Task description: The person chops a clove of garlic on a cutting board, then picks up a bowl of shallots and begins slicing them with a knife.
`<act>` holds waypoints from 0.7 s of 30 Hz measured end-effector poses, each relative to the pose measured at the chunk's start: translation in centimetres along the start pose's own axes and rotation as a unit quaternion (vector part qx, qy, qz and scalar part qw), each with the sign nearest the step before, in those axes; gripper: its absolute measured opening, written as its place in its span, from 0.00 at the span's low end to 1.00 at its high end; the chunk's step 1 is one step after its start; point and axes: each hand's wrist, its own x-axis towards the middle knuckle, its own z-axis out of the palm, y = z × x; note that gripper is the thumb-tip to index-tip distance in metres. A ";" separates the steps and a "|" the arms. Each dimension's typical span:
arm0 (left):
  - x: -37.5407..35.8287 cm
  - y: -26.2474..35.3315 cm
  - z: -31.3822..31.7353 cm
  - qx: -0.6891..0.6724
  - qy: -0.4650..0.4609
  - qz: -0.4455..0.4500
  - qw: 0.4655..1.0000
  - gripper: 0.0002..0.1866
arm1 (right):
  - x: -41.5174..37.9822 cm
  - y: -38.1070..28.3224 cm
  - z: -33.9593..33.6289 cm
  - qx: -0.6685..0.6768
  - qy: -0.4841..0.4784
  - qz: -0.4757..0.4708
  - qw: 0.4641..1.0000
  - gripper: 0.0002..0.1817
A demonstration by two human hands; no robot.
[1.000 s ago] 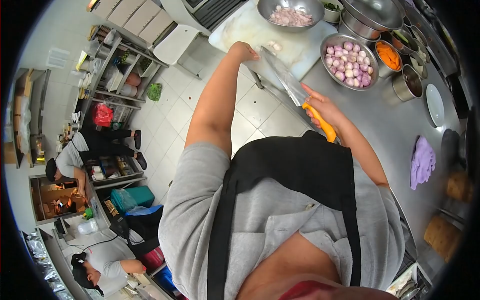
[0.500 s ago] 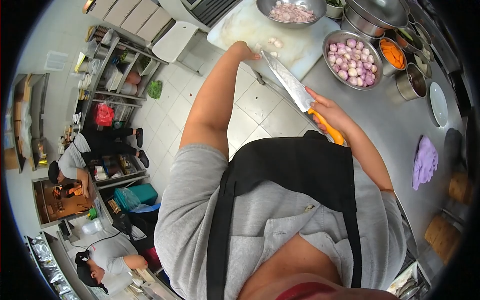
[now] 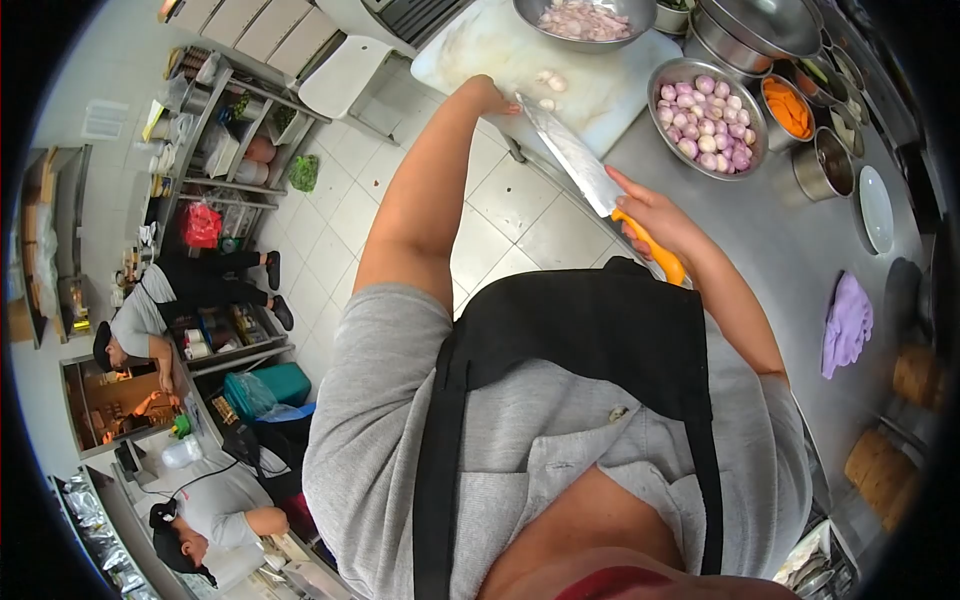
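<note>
Right hand (image 3: 655, 225): clamped on the yellow-handled knife (image 3: 590, 178), by the near edge of the worktop (image 3: 765, 230); could slip if greasy.
Knife: pointing far and left, nearly to the left hand (image 3: 490, 97); could nick fingers after any slip.
Left hand: poised over the near edge of the cutting board (image 3: 450, 62); impossible to tell whether pinching or apart.
Peeled pieces (image 3: 552, 82): lying loose on the board by the blade; apt to roll if nudged.
Whole shallots (image 3: 702, 127): heaped in a metal bowl (image 3: 712, 175), right of the board.
Far bowl (image 3: 643, 15): holding chopped pieces (image 3: 582, 24) at the board's far side; liable to spill if knocked.
Writing: none legible anywhere.
</note>
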 end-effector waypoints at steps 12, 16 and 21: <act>-0.8 -0.7 0.3 -0.115 0.029 0.004 0.993 0.36 | -0.1 0.8 -0.8 -0.004 -0.005 -0.012 1.000 0.29; -0.5 0.0 -0.3 -0.048 -0.011 0.005 0.999 0.36 | -0.3 1.0 -0.9 0.039 -0.003 -0.021 0.999 0.29; -0.3 0.4 -0.7 -0.031 -0.032 -0.012 0.999 0.37 | 0.8 0.9 -0.3 0.029 -0.006 -0.024 0.999 0.29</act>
